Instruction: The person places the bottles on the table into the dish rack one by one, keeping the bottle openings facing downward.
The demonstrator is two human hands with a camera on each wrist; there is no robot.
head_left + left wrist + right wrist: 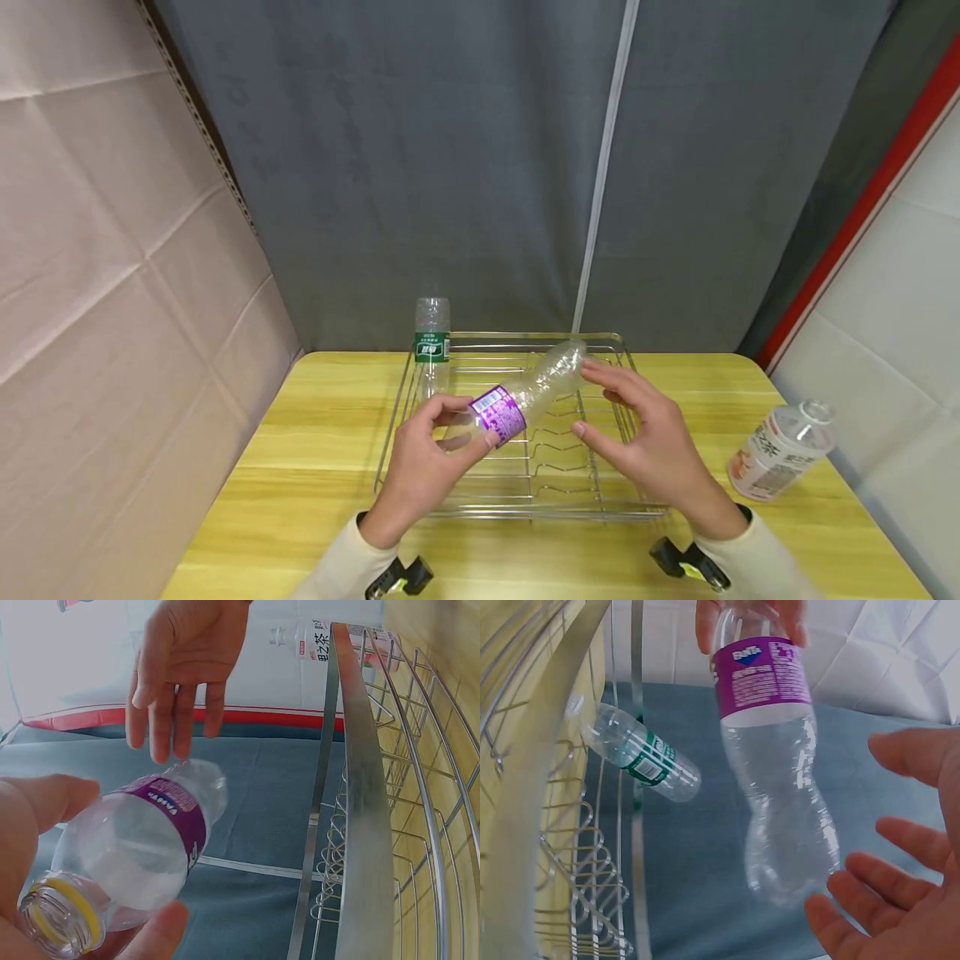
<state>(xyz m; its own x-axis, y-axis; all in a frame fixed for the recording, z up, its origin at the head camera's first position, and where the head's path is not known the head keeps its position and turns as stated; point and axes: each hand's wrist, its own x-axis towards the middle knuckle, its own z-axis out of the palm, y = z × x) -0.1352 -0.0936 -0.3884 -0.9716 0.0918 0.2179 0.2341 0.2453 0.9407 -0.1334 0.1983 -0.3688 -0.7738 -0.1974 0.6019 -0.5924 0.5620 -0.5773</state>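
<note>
A clear plastic bottle with a purple label (499, 414) is tilted above the wire rack (517, 510), its base toward the upper right. My left hand (429, 458) grips it near the neck end. In the left wrist view the bottle's uncapped mouth (61, 915) shows a yellow ring. Near the base, my right hand (651, 433) is spread with straight fingers, fingertips right by the plastic. A green-labelled clear bottle (432, 347) stands in the rack's back left corner, leaning in the right wrist view.
On the wooden table (300, 500), to the right of the rack, a clear bottle with a white label (780, 450) leans at a slant. A grey curtain (450, 167) hangs behind the table, with pale cloth walls (112, 292) at the sides.
</note>
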